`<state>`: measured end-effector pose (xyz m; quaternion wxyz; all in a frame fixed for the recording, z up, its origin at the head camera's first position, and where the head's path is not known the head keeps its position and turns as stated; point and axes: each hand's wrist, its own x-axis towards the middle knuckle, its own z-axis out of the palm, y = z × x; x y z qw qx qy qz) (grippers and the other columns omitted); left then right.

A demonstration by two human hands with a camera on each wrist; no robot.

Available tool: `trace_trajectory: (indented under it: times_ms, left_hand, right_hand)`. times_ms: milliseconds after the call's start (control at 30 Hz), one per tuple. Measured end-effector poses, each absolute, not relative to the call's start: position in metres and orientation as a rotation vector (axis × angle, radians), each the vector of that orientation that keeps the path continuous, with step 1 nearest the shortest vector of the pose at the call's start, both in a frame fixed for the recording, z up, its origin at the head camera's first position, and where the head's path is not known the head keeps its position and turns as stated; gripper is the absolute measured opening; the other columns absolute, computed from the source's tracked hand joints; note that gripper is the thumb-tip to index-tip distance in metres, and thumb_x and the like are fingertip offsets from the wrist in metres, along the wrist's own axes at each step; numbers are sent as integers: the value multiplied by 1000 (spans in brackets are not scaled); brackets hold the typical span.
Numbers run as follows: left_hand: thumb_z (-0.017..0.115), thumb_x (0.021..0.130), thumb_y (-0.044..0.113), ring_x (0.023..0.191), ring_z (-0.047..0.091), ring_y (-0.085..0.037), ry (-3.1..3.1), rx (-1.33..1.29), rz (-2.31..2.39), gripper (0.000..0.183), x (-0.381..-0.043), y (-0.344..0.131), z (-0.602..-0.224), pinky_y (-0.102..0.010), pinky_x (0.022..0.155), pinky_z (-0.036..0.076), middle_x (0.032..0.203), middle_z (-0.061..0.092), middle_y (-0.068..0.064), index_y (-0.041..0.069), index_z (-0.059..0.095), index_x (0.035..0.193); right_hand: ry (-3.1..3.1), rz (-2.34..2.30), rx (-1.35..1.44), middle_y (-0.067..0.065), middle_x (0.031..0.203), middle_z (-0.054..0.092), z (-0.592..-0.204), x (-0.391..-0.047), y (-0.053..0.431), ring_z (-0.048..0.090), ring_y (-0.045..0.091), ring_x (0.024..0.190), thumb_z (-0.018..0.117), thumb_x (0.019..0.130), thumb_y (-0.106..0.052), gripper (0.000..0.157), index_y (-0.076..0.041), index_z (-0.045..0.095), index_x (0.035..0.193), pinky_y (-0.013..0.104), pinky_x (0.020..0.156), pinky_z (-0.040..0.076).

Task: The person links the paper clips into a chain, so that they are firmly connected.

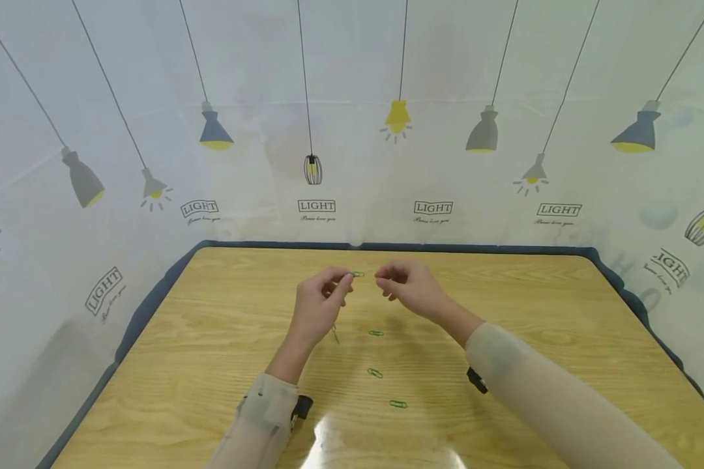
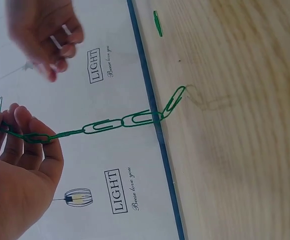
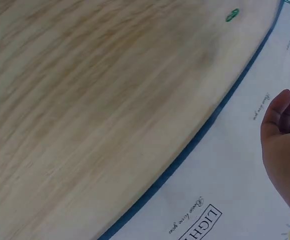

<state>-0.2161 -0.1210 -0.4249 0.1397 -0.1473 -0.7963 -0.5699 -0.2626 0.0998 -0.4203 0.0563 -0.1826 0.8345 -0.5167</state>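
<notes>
My left hand [image 1: 319,303] pinches a chain of green paper clips [image 2: 123,122] between thumb and fingers, raised over the table. Several linked clips hang from those fingers in the left wrist view. One end clip [image 1: 358,274] sticks out past the fingertips toward the right hand. Facing it a short way to the right is my right hand [image 1: 416,290], its fingers loosely bent and nothing visible between them. Below the hands, three loose green paper clips lie on the wood: a far one [image 1: 376,333], a middle one [image 1: 375,373] and a near one [image 1: 397,404].
The wooden table [image 1: 211,391] has a dark blue border [image 1: 281,245] along its far and side edges. Behind it rises a white backdrop [image 1: 364,169] printed with hanging lamps. A dark wrist strap piece [image 1: 477,380] shows under the right sleeve.
</notes>
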Motion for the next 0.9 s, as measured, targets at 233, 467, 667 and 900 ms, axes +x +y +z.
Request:
trace_trajectory:
  times_ms: [233,467,667,900]
  left_hand:
    - [63,109,27,72,66,-28,-2307,-434,-1656,22,-216,-121,-427,-23,61,52,96,75,-17,11,77,116]
    - [63,109,27,74,67,-35,-2307,-426,-1663,23,-215,-120,-427,-23,61,51,97,75,-16,12,77,119]
    - [63,109,27,71,65,-24,-2304,-420,-1649,23,-215,-120,-429,-23,58,51,96,75,-15,11,77,118]
    - [64,109,26,70,63,-17,-2312,-381,-1667,21,-216,-121,-433,-23,59,52,94,75,-13,12,77,118]
  right_hand:
    - [2512,-1402,-497,15,116,72,-447,-273,105,72,31,97,66,107,-18,32,0,66,133,43,85,63]
    - [2459,-1251,-579,12,116,72,-464,-275,107,69,21,93,71,104,-19,43,-8,61,145,35,78,61]
    - [2447,-1072,-621,2,106,73,-470,-276,107,62,15,93,74,102,-21,26,-14,72,127,30,86,53]
    - [2403,-1012,-670,-1,94,68,-475,-282,107,58,14,88,79,98,-20,9,-15,76,104,29,81,49]
